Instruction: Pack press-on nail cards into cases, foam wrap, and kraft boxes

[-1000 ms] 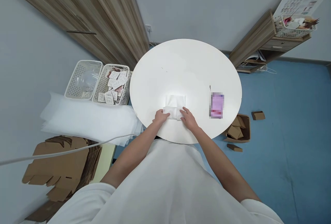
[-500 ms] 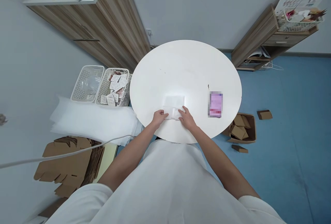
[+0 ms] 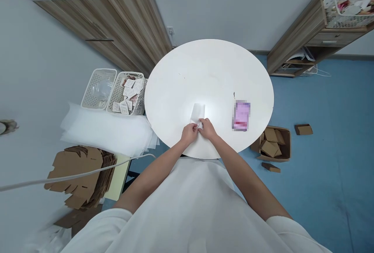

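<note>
A small folded white sheet (image 3: 198, 111) lies on the round white table (image 3: 209, 74) near its front edge. My left hand (image 3: 189, 132) and my right hand (image 3: 207, 127) meet at the sheet's near end, fingers pinched on it. The sheet is now a narrow strip pointing away from me. A pink card (image 3: 241, 115) lies flat on the table to the right of my hands.
Left of the table stand two white baskets (image 3: 99, 89), one holding several small packets (image 3: 127, 96). A stack of white sheets (image 3: 105, 130) and flat cardboard blanks (image 3: 82, 175) lie lower left. A brown box of cardboard pieces (image 3: 274, 144) sits on the blue floor at right.
My hands have come together from the sheet's two sides to its near end. The sheet has gone from a wide square to a narrow folded strip.
</note>
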A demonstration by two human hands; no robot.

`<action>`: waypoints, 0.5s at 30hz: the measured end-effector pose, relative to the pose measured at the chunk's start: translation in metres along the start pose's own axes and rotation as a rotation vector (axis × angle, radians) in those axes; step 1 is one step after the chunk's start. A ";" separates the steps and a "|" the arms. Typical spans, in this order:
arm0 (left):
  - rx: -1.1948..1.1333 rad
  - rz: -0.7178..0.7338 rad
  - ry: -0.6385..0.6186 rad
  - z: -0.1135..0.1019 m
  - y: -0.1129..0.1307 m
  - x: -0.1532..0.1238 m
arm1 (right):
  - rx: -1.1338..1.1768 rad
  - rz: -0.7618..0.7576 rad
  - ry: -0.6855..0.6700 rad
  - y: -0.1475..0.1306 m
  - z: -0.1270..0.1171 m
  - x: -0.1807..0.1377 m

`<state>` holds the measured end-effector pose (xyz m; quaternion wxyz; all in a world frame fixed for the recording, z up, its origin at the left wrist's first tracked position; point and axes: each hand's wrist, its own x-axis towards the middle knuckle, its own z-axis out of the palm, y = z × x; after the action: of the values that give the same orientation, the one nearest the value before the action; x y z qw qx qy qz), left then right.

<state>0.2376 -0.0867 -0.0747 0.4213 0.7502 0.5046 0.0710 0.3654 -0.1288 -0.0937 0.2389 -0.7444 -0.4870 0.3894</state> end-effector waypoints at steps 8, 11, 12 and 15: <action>0.346 0.163 -0.043 0.022 0.003 -0.024 | 0.024 0.142 0.071 -0.009 -0.004 0.013; 0.384 0.209 -0.087 0.020 0.003 -0.031 | -0.007 0.192 0.103 -0.011 -0.002 0.018; 0.386 0.224 -0.079 0.016 0.002 -0.031 | -0.006 0.199 0.101 -0.010 -0.002 0.019; 0.404 0.272 0.008 -0.001 -0.003 -0.025 | 0.004 0.212 0.103 -0.009 0.000 0.019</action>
<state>0.2228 -0.1061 -0.0684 0.2474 0.8800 0.4046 0.0278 0.3645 -0.1075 -0.0937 0.2224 -0.8103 -0.3919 0.3746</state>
